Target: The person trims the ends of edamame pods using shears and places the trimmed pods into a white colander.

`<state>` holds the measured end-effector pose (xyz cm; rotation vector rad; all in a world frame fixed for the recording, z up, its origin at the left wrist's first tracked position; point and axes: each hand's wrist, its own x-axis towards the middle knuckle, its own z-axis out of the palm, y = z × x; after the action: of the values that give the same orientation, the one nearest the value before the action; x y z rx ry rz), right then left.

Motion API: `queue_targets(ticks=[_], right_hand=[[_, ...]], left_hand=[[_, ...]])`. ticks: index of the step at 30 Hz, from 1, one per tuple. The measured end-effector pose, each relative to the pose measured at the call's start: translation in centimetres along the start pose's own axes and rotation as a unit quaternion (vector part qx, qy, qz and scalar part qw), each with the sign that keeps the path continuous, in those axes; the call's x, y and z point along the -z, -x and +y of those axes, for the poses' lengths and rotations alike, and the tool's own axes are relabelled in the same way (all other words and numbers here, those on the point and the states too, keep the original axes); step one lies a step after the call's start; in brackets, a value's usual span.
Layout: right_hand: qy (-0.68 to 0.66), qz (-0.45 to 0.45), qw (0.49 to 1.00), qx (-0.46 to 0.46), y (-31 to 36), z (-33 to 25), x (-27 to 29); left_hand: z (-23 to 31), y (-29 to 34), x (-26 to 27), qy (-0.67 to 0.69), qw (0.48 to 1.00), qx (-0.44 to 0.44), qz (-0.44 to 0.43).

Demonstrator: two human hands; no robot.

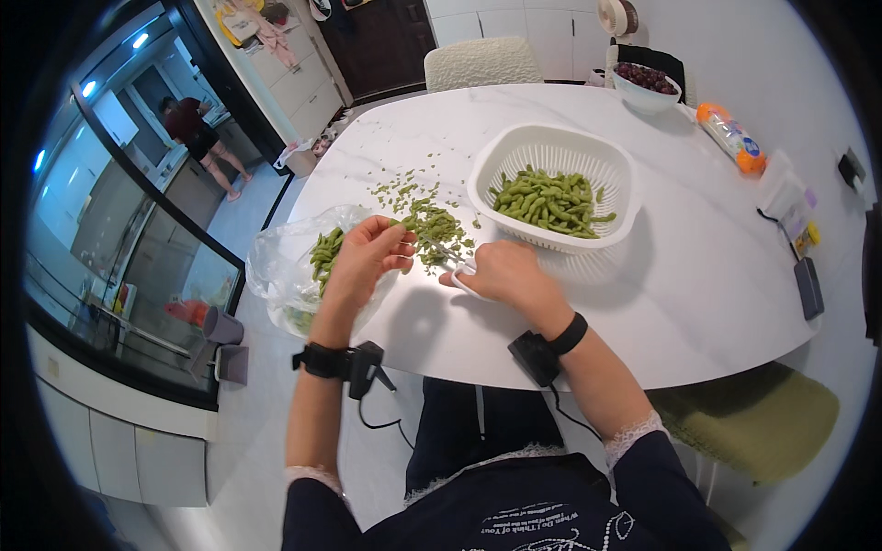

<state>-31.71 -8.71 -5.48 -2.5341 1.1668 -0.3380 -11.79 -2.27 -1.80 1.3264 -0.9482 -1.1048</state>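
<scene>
Between the thumb and fingers of my left hand [366, 253] is a green edamame pod [396, 223], its tip just showing. My right hand [508, 274] grips white-handled scissors [467, 270], with the blades pointing left toward the pod. Under and beyond the blades lies a scatter of green pod trimmings [435, 228] on the table. A clear plastic bag [272, 262] with more pods [323, 250] sits left of my left hand, partly hidden by it. Beyond my right hand stands a white slotted basket [618, 161] holding a heap of pods [551, 199].
The white table [707, 303] carries a bowl [649, 98] of dark grapes at the far right, an orange-ended package [732, 140] and a black adapter [808, 288]. Chairs stand beyond it and at right, one with a green seat [758, 418]. Another person [197, 133] stands in the kitchen.
</scene>
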Motion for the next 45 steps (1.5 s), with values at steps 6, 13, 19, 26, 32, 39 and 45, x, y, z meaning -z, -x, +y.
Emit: queue_targets(ticks=[6, 13, 19, 26, 32, 39, 45], right_hand=[[-0.01, -0.002, 1.0, 0.011, 0.1, 0.2, 0.0], [-0.028, 0.015, 0.999, 0.003, -0.1, 0.8, -0.3], [-0.052, 0.003, 0.999, -0.003, 0.2, 0.2, -0.1], [-0.021, -0.001, 1.0, 0.01, -0.2, 0.1, -0.2], [0.011, -0.016, 1.0, 0.013, -0.7, 0.8, -0.5], [0.014, -0.067, 0.998, 0.009, -0.5, -0.2, 0.0], [0.014, -0.067, 0.998, -0.009, -0.7, -0.2, -0.2]], left_hand=[[5.4, 0.4, -0.6, -0.125, 0.987, 0.092, -0.03], [9.2, -1.6, -4.5, -0.303, 0.942, 0.096, -0.111], [6.6, -2.3, -6.8, -0.255, 0.948, 0.107, -0.157], [8.1, 1.6, -1.4, -0.262, 0.952, 0.128, -0.094], [7.0, 7.8, 2.8, -0.33, 0.926, 0.175, -0.054], [4.6, 15.1, 11.9, -0.348, 0.911, 0.197, 0.096], [0.3, 21.1, 18.8, -0.262, 0.909, 0.257, 0.196]])
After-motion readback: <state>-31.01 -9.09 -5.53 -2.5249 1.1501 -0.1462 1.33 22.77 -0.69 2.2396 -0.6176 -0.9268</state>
